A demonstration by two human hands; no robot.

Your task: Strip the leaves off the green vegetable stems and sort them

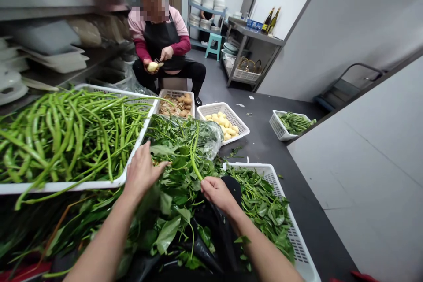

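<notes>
My right hand (216, 191), fingers closed in a pinch, holds the lower end of a long green vegetable stem (194, 154) that curves upward. My left hand (143, 172) is open, thumb apart from the fingers, over leafy greens (180, 167) beside the crate's rim. Long, stripped green stems (69, 136) fill the large white crate (66, 188) at left. Leafy greens are piled below and between my hands, partly on a clear plastic bag (214, 141). At my right, a white basket (302, 246) contains loose leaves and thin stems (267, 211).
Ahead, a seated co-worker (161, 39) peels a potato (153, 67) above a basket of unpeeled potatoes and peelings (175, 105). Peeled potatoes (224, 123) lie in another basket. Farther right are a basket of greens (294, 122) and a trolley (343, 90). Shelves (109, 2) line the left.
</notes>
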